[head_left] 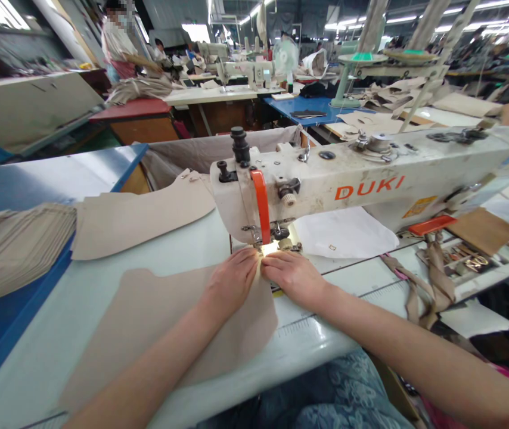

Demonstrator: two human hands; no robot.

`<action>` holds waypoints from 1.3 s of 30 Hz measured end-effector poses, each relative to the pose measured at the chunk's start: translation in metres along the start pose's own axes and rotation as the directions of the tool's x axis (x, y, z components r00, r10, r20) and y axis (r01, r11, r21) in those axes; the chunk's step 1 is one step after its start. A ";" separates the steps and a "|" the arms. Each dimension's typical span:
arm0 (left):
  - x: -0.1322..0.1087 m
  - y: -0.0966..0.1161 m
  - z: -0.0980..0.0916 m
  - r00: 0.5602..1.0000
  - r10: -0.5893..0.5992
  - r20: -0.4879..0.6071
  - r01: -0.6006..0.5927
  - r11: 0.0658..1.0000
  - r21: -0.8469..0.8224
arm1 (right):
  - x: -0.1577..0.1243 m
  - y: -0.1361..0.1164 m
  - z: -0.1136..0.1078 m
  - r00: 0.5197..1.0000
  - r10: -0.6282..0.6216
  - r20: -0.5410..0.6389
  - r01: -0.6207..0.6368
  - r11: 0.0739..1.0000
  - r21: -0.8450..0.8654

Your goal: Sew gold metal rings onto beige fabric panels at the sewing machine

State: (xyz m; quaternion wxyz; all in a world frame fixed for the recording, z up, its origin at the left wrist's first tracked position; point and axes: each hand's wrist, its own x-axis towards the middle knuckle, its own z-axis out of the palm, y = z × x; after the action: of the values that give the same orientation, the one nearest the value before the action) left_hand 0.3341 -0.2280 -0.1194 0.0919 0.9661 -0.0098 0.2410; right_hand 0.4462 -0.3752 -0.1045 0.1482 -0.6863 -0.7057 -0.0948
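Beige fabric, cut as a broad curved panel (147,310), lies on the pale sewing table (321,333) from six to eight o'clock of the needle area, its top edge running to the DUKI sewing machine (371,173). Through my remote head view I see the left hand (230,280) palm down on it between seven and eight o'clock, fingers together and bent; the right hand (292,275) sits between four and five, fingertips close to the lit spot below the orange guard strip (261,205). Whether either hand pinches the cloth or merely presses it, I cannot tell. I judge the step to be guiding this edge at the needle: I would spread the left palm lightly to keep the panel flat, let the right fingertips steer the margin, and never drag against the feed. Both sets of fingertips look risky so near the needle, so I'd hold them to either side. The other beige panel (142,217), between nine and ten, and the white sheet (346,232), at three, should lie clear of the cloth's path.
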 end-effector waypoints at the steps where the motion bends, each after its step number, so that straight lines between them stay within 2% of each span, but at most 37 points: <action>1: 0.000 0.000 0.000 1.000 0.001 0.000 -0.001 1.000 -0.003 | 0.000 0.000 0.001 1.000 0.002 -0.003 -0.002 1.000 -0.001; 12: 0.002 0.002 -0.003 0.999 -0.026 0.025 0.027 0.999 -0.032 | 0.002 0.000 0.003 1.000 0.029 -0.011 -0.029 1.000 0.006; 18: 0.002 0.004 -0.005 1.000 -0.018 0.020 0.017 0.998 0.057 | 0.003 0.000 0.001 0.999 0.034 0.014 -0.034 0.999 0.004; 23: 0.001 0.003 -0.002 1.000 -0.003 -0.022 0.004 0.999 0.053 | 0.002 0.000 0.001 0.999 0.029 0.014 -0.029 0.999 0.013; 30: 0.006 0.002 -0.001 0.997 -0.054 -0.060 0.054 0.999 0.001 | 0.004 -0.001 0.001 0.999 0.042 0.030 -0.042 0.999 0.021; 32: 0.008 0.001 -0.002 0.995 -0.081 -0.065 0.079 0.996 -0.029 | 0.000 -0.004 -0.009 0.999 0.028 0.031 -0.028 0.999 0.028; 34: 0.009 0.001 -0.003 0.991 -0.107 -0.077 0.103 0.993 -0.055 | -0.010 -0.007 -0.028 1.000 0.002 -0.026 0.000 0.999 0.050; 37: 0.010 0.001 -0.004 0.988 -0.138 -0.073 0.131 0.987 -0.091 | -0.039 -0.005 -0.078 0.977 0.015 -0.212 0.004 0.996 0.086; 39: 0.010 0.002 -0.006 0.984 -0.167 -0.056 0.159 0.980 -0.120 | -0.062 0.012 -0.121 0.933 0.091 -0.347 -0.077 0.996 0.054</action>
State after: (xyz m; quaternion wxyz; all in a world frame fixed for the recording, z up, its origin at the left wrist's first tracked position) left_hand 0.3404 -0.2291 -0.1091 0.1673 0.9482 0.0586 0.2634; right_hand 0.4690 -0.4739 -0.0124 0.2885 -0.6849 -0.6402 -0.1946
